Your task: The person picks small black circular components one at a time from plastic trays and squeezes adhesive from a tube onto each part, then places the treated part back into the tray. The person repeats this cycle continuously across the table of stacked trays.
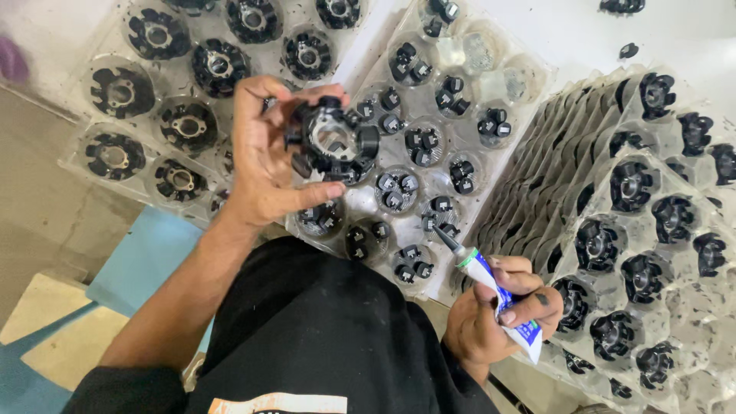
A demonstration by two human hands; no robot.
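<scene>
Right hand (pixel 498 307) clenched round glue tube (pixel 491 287), left hand (pixel 264 153) gripping black ring part (pixel 331 142) above clear trays (pixel 529 84).

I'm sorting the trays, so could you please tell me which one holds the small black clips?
The middle tray, below the left hand; its cups hold small clips, the others hold single rings.

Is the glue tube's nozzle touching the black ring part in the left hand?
Apart. The head view shows the nozzle well below the black ring part held in the left hand.
</scene>
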